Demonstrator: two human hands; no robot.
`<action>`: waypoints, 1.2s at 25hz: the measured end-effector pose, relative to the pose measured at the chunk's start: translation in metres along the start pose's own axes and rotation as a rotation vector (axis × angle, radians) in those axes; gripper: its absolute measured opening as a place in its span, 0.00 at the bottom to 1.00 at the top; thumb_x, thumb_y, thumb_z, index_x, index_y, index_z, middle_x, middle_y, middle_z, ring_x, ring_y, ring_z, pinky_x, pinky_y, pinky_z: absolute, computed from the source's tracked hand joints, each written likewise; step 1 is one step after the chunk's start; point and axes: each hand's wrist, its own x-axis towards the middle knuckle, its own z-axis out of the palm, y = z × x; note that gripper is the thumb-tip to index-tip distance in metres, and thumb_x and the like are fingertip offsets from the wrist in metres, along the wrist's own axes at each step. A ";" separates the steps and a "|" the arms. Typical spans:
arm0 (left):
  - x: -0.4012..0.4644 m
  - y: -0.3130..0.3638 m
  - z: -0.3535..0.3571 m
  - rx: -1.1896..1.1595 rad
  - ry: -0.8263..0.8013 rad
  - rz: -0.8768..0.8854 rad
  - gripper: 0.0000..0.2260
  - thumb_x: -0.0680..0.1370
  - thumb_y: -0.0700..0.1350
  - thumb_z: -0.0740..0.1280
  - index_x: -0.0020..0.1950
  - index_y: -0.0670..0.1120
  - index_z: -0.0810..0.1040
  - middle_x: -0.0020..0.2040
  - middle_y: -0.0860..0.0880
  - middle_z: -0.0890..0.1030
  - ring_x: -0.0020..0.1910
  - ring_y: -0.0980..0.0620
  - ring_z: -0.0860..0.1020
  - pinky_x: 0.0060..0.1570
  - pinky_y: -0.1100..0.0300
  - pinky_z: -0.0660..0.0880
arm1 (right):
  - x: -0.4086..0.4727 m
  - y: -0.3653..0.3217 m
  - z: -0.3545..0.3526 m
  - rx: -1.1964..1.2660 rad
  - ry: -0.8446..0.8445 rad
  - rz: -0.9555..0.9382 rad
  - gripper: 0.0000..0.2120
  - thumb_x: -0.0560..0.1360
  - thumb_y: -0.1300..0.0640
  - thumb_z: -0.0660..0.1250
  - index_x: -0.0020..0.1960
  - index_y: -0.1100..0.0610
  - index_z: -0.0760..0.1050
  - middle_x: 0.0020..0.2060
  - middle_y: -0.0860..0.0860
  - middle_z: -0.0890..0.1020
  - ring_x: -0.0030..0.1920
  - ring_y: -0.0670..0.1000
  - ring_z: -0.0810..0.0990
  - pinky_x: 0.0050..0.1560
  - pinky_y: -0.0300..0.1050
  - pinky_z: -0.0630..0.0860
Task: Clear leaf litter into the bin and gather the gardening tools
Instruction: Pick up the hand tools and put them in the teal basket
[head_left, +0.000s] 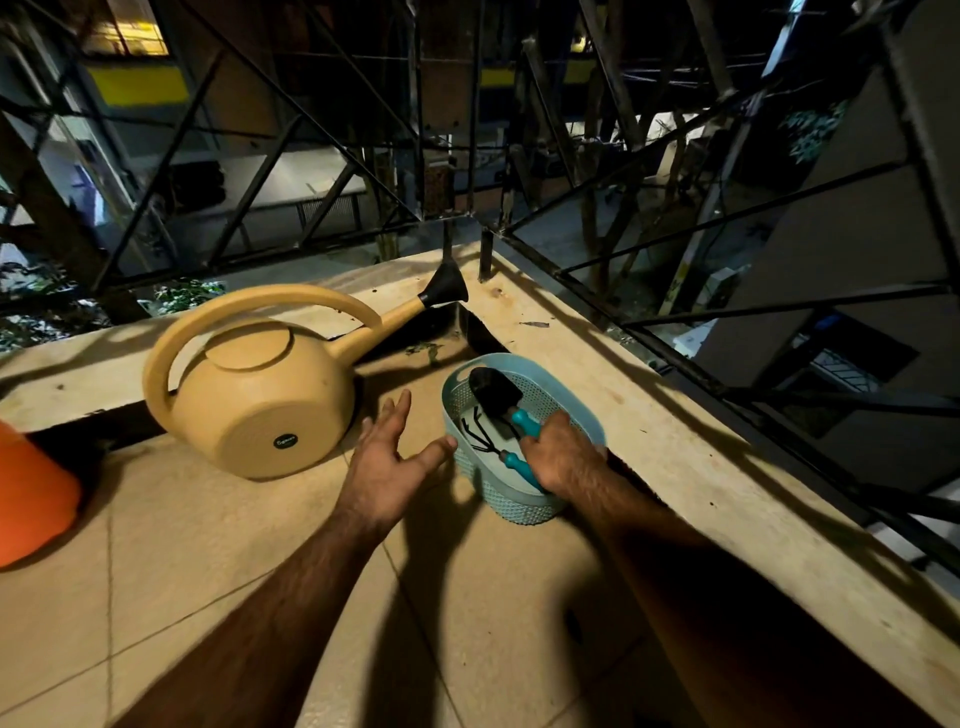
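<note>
Right hand (558, 457) has its fingers wrapped round the trowel (498, 397) handle inside the blue basket (519, 499), next to a small rake (485, 441). Left hand (387, 467) hovers beside the basket, fingers spread, holding nothing.

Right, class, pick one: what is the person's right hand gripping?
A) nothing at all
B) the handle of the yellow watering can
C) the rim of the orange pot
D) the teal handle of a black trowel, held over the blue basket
D: the right hand grips the teal handle of the trowel, whose black blade lies in the blue basket beside a small rake.
</note>
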 end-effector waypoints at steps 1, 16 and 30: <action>0.000 0.000 0.000 0.010 -0.003 0.008 0.40 0.74 0.64 0.70 0.80 0.62 0.53 0.82 0.56 0.50 0.81 0.52 0.45 0.79 0.44 0.48 | 0.003 0.001 0.007 0.012 -0.005 -0.006 0.18 0.81 0.46 0.63 0.66 0.55 0.67 0.59 0.54 0.81 0.60 0.58 0.79 0.65 0.54 0.67; 0.001 0.009 -0.010 0.075 -0.019 0.105 0.38 0.76 0.60 0.69 0.80 0.63 0.52 0.82 0.55 0.51 0.80 0.54 0.46 0.77 0.49 0.47 | -0.003 0.021 0.024 -0.149 0.098 -0.186 0.22 0.78 0.61 0.68 0.70 0.52 0.69 0.61 0.56 0.80 0.61 0.57 0.79 0.63 0.56 0.77; -0.001 0.005 -0.006 0.163 -0.053 0.144 0.39 0.75 0.65 0.67 0.80 0.65 0.50 0.82 0.59 0.49 0.81 0.52 0.45 0.79 0.44 0.48 | -0.025 0.023 -0.002 -0.154 0.164 -0.266 0.20 0.82 0.50 0.60 0.73 0.51 0.69 0.70 0.51 0.75 0.69 0.51 0.72 0.74 0.55 0.64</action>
